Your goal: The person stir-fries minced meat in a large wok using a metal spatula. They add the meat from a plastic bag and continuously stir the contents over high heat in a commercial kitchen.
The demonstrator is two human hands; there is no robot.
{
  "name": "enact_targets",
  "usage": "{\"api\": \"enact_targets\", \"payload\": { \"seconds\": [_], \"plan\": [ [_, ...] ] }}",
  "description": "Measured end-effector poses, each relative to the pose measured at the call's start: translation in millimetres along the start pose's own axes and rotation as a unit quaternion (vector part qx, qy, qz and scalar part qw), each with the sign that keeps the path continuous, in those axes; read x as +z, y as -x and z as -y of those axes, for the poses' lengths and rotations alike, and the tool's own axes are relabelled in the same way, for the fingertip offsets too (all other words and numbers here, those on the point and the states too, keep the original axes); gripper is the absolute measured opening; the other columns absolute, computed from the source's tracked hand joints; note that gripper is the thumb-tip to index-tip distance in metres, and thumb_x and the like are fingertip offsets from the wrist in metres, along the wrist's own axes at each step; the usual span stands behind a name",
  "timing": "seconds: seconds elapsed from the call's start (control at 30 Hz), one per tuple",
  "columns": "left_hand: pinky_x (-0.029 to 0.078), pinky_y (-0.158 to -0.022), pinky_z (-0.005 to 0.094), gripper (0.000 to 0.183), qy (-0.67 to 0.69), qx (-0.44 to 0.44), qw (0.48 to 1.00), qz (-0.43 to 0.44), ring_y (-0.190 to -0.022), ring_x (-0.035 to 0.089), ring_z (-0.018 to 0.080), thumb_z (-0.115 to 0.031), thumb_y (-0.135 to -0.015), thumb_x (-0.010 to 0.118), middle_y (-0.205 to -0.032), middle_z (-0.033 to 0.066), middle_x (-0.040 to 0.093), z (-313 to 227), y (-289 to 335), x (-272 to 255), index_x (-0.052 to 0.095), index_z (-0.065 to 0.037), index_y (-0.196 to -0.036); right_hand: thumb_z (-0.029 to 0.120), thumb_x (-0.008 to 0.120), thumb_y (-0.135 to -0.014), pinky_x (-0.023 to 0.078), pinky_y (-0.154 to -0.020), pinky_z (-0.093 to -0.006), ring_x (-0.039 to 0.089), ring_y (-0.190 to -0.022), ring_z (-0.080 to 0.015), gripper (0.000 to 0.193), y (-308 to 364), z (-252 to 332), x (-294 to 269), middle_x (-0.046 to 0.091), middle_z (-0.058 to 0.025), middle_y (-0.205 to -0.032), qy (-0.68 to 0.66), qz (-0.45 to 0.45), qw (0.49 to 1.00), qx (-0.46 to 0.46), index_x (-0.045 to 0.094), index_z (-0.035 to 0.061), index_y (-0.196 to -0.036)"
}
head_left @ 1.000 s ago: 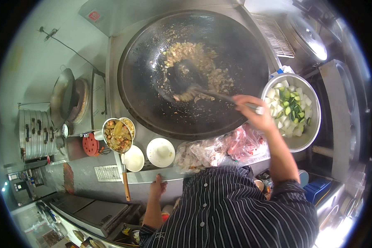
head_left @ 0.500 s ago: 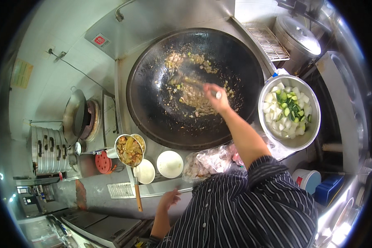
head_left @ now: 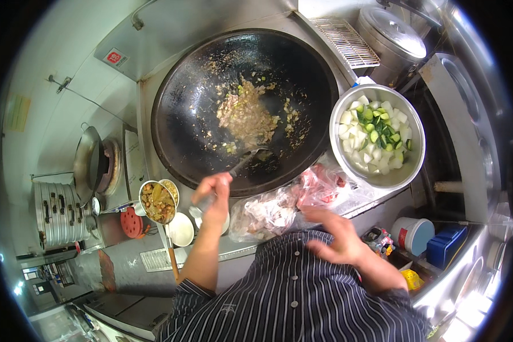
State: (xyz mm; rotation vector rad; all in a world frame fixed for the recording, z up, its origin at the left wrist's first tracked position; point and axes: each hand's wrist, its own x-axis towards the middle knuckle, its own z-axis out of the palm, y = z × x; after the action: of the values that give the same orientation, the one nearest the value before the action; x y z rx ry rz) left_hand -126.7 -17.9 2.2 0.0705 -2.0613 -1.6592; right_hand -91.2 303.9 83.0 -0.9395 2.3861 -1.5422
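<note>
A large black wok [head_left: 176, 119] holds chopped, browned food [head_left: 248, 117] with bits of green. A metal wok spatula [head_left: 244, 162] rests with its head in the near side of the wok, partly under food. My left hand [head_left: 212, 196] is closed round its handle at the wok's near rim. My right hand [head_left: 341, 239] is held in front of my body, fingers apart and empty. Just beyond it lies a clear plastic bag of raw meat [head_left: 322, 188]; another bag with pale contents [head_left: 265, 216] is beside that one.
To the right stands a steel bowl [head_left: 420, 137] of white chunks and green slices. A long-handled strainer [head_left: 158, 202] of cooked bits sits over bowls at left, by a white bowl [head_left: 181, 229]. A wire rack [head_left: 347, 43] and lidded pot [head_left: 390, 37] stand at the far right.
The spatula has passed from my right hand to my left and come to the near side of the wok. My right hand has drawn back toward my body. The view has shifted slightly.
</note>
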Motion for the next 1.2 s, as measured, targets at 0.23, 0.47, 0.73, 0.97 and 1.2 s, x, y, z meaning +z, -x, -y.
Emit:
{"api": "enact_targets", "payload": {
  "seconds": [0.23, 0.47, 0.73, 0.97, 1.2],
  "plan": [
    [0.049, -0.092, 0.0294, 0.025, 0.012, -0.096, 0.994, -0.047, -0.103, 0.064, 0.0126, -0.022, -0.096, 0.072, -0.110, 0.0091, 0.072, 139.3, -120.9, 93.7, 0.069, 0.000, -0.107, 0.015, 0.070, -0.088, 0.057, -0.082, -0.0371, 0.073, -0.088, -0.0285, 0.031, 52.9, -25.6, -29.3, 0.072, -0.0175, -0.097, -0.009, -0.051, 0.957, 0.284, 0.068, 0.0009, -0.116],
    [0.048, -0.089, 0.0254, 0.021, 0.158, -0.185, 0.964, -0.107, -0.103, 0.067, 0.0135, -0.023, -0.098, 0.069, -0.111, 0.0088, 0.074, 112.3, -128.9, 105.5, 0.067, -0.003, -0.104, 0.015, 0.071, -0.088, 0.057, -0.078, -0.0414, 0.071, -0.090, -0.0347, 0.027, 32.7, -44.2, -58.9, 0.071, -0.0175, -0.102, 0.047, 0.040, 0.981, 0.183, 0.067, 0.0037, -0.112],
    [0.050, -0.073, 0.0251, 0.023, -0.265, -0.057, 0.957, 0.106, -0.077, 0.062, 0.0071, -0.023, -0.096, 0.068, -0.083, 0.0028, 0.073, 13.8, -129.9, -13.3, 0.075, -0.001, -0.095, 0.015, 0.071, -0.088, 0.057, -0.074, -0.0413, 0.070, -0.086, -0.0359, 0.026, 33.4, -73.6, -91.9, 0.071, -0.0172, -0.098, 0.054, 0.043, 0.967, 0.244, 0.067, 0.0025, -0.110],
    [0.051, -0.082, 0.0256, 0.024, -0.086, -0.061, 0.984, -0.141, -0.086, 0.063, 0.0096, -0.018, -0.095, 0.072, -0.096, 0.0023, 0.072, 156.2, -179.2, 70.6, 0.073, -0.002, -0.111, 0.016, 0.071, -0.088, 0.056, -0.071, -0.0434, 0.069, -0.079, -0.0367, 0.024, 9.4, -75.9, -98.0, 0.071, -0.0170, -0.093, 0.089, 0.054, 0.979, 0.177, 0.068, 0.0040, -0.109],
    [0.053, -0.095, 0.0325, 0.019, 0.176, -0.203, 0.959, -0.087, -0.105, 0.069, 0.0197, -0.018, -0.094, 0.071, -0.108, 0.0119, 0.074, 114.8, -117.6, 75.7, 0.070, 0.000, -0.102, 0.014, 0.071, -0.088, 0.054, -0.068, -0.0422, 0.068, -0.073, -0.0354, 0.024, 1.3, -88.9, -90.1, 0.071, -0.0174, -0.094, 0.095, 0.078, 0.983, 0.135, 0.067, 0.0032, -0.109]
  ]
}}
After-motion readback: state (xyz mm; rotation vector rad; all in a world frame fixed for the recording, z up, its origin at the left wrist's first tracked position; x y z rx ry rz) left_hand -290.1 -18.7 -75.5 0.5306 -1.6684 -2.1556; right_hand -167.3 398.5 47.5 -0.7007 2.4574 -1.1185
